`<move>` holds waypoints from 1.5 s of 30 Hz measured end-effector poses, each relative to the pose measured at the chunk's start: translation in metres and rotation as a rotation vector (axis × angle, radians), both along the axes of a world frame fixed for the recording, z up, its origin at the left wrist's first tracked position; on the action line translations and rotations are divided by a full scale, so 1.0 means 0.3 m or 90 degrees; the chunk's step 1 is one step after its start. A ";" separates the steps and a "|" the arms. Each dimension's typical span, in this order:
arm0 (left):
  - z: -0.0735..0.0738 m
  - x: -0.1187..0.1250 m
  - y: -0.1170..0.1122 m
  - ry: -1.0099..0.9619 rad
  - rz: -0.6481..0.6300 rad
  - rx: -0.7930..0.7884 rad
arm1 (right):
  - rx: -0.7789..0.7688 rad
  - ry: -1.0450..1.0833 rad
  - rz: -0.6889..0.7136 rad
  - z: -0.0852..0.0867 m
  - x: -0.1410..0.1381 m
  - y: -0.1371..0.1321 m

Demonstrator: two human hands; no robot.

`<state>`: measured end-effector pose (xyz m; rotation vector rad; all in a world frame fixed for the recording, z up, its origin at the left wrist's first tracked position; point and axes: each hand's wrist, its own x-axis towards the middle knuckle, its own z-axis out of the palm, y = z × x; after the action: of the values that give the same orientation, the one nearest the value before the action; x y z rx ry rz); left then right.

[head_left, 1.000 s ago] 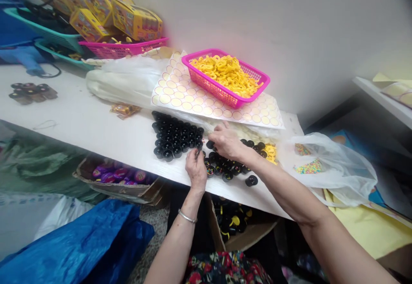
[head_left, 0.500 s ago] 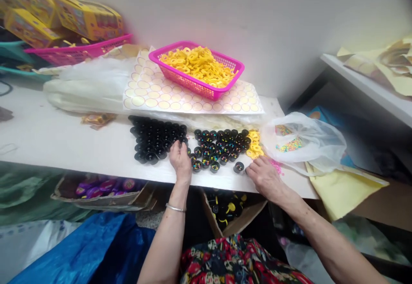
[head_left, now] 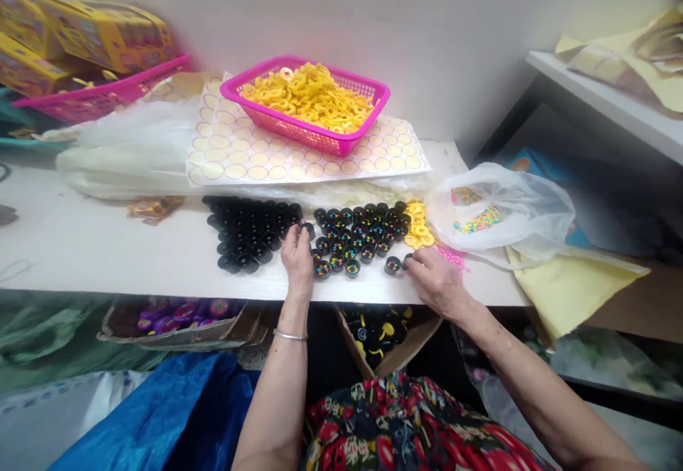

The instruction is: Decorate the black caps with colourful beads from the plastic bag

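Observation:
My left hand (head_left: 299,257) is closed, fingers bent around a small round black cup (head_left: 307,230) at its fingertips. It sits between a block of plain black cups (head_left: 245,233) on the left and a group of black cups with coloured beads (head_left: 349,252) in them. My right hand (head_left: 435,279) is closed too, thumb and fingers on a black cup (head_left: 408,262) that is mostly hidden. Just left of it stands a single beaded cup (head_left: 392,265). Yellow rings (head_left: 419,225) and loose pink beads (head_left: 452,259) lie beyond the right hand.
A pink basket (head_left: 341,145) of yellow rings stands on a sticker sheet (head_left: 240,165) at the back. To the right lies a plastic bag (head_left: 528,208) with coloured beads. Open cardboard boxes (head_left: 181,336) sit below the table edge. A white shelf (head_left: 602,90) juts in at right.
The view has shifted slightly. A black cup now shows at my left fingertips, and one shows more clearly at my right fingertips. Both hands stay in nearly the same places.

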<state>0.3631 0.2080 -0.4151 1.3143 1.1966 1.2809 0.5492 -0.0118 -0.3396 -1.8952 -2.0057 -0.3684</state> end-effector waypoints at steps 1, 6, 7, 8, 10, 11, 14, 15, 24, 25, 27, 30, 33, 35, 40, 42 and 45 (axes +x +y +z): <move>0.004 0.004 -0.005 -0.017 -0.001 -0.002 | 0.012 0.026 0.000 -0.002 -0.027 0.005; 0.022 0.027 -0.030 -0.056 -0.024 0.021 | 0.075 0.068 0.110 -0.043 -0.234 0.104; 0.026 0.030 -0.033 -0.062 -0.033 0.014 | 0.076 0.059 0.136 -0.059 -0.273 0.136; 0.031 0.031 -0.036 -0.067 -0.042 0.001 | 0.071 0.044 0.157 -0.077 -0.305 0.170; 0.039 0.029 -0.038 -0.073 -0.054 -0.031 | 0.063 0.013 0.175 -0.114 -0.346 0.234; 0.042 0.027 -0.038 -0.075 -0.058 -0.039 | 0.059 0.001 0.173 -0.132 -0.355 0.262; 0.038 0.020 -0.038 -0.078 -0.085 -0.038 | 0.052 -0.020 0.151 -0.171 -0.352 0.314; 0.034 0.019 -0.038 -0.076 -0.094 -0.032 | 0.052 -0.026 0.141 -0.178 -0.345 0.321; 0.010 0.064 -0.081 0.021 -0.134 0.006 | 0.072 -0.113 0.079 -0.182 -0.274 0.288; 0.008 0.068 -0.086 0.036 -0.137 0.010 | 0.078 -0.115 0.074 -0.183 -0.269 0.285; 0.005 0.068 -0.094 0.067 -0.138 0.028 | 0.086 -0.118 0.071 -0.184 -0.263 0.283; 0.016 0.049 -0.087 0.133 -0.085 0.103 | 0.089 -0.118 0.076 -0.185 -0.261 0.284; 0.055 0.016 -0.048 0.273 0.041 0.233 | 0.091 -0.110 0.086 -0.180 -0.262 0.283; 0.091 -0.005 -0.003 0.397 0.119 0.303 | 0.098 -0.112 0.092 -0.174 -0.261 0.276; 0.136 -0.034 0.126 0.647 0.057 0.397 | 0.131 -0.117 0.108 -0.168 -0.251 0.212; 0.131 -0.040 0.159 0.690 0.006 0.420 | 0.144 -0.109 0.111 -0.173 -0.247 0.171; 0.120 -0.050 0.182 0.711 -0.023 0.444 | 0.172 -0.097 0.102 -0.181 -0.243 0.110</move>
<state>0.3480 0.2626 -0.3791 2.7601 1.4452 0.9234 0.4764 0.0212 -0.3940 -1.5732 -2.0646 -0.7187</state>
